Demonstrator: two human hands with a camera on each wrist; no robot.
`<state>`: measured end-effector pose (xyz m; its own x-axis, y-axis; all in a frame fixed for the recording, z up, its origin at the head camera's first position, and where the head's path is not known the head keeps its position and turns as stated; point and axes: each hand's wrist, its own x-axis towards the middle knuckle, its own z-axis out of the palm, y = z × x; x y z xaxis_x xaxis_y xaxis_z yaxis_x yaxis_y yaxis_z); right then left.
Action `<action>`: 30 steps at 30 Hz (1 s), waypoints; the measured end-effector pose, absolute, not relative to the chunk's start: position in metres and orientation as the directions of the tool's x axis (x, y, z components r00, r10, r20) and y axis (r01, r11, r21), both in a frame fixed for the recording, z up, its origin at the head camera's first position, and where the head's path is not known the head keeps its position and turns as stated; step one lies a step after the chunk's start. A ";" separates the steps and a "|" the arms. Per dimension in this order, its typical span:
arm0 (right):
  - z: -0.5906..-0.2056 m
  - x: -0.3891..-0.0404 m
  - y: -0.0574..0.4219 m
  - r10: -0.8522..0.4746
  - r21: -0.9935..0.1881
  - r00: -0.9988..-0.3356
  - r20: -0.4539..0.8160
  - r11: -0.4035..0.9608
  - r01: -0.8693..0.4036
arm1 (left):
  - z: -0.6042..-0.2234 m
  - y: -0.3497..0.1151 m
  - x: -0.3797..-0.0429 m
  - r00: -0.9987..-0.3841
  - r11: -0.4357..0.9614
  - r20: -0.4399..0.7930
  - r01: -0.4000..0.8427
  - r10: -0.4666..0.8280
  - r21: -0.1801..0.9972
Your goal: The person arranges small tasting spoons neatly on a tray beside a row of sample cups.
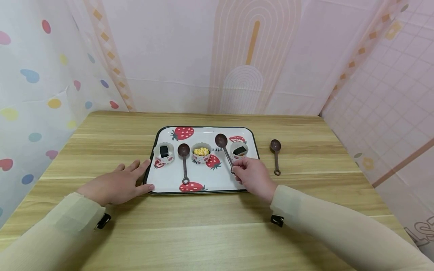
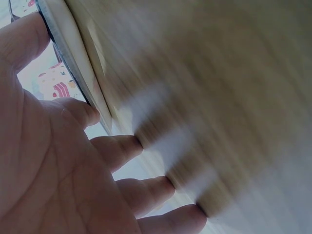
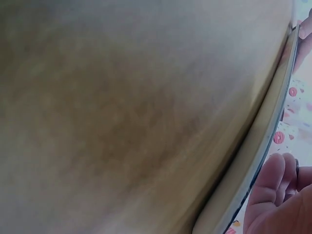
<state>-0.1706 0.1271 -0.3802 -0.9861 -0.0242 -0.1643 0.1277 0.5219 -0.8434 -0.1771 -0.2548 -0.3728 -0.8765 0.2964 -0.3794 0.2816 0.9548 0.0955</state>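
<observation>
From left, we see the left hand (image 1: 116,184) with fingers spread, grasping nothing, its thumb at the edge of the strawberry-print tray (image 1: 164,180), presumably steadying it. On board, a patterned cup (image 1: 166,159) holds a black-and-white morsel (image 1: 164,151); beside it lies a brown spoon (image 1: 184,150), handle toward the near edge, we judge for easy reach. A middle cup (image 1: 202,159) keeps yellow pieces (image 1: 201,151) together. Next, a second spoon (image 1: 221,140) slants over the tray, its handle pinched by the right hand's (image 1: 255,178) curled fingers, likely for control; we cannot tell whether its bowl touches down. A third cup (image 1: 234,156) stands just beyond them. Far right, another spoon (image 1: 275,145) rests on the surface (image 1: 217,226).
</observation>
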 end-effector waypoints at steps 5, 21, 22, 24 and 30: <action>-0.381 -0.172 0.123 -0.004 -0.807 -0.985 -0.174 0.573 0.141 | -0.373 -0.254 -0.176 -0.879 0.953 -0.369 0.285 0.302 0.101; -0.385 -0.176 0.111 0.012 -0.755 -0.981 -0.193 0.637 0.156 | -0.372 -0.253 -0.176 -0.879 0.959 -0.385 0.273 0.283 0.081; -0.385 -0.176 0.111 0.013 -0.754 -0.980 -0.198 0.637 0.161 | -0.373 -0.253 -0.176 -0.880 0.958 -0.382 0.274 0.284 0.082; -0.384 -0.177 0.110 0.016 -0.746 -0.978 -0.208 0.644 0.170 | -0.373 -0.253 -0.176 -0.881 0.958 -0.377 0.276 0.287 0.085; -0.384 -0.178 0.108 0.020 -0.722 -0.973 -0.229 0.667 0.184 | -0.373 -0.254 -0.176 -0.884 0.953 -0.359 0.288 0.301 0.091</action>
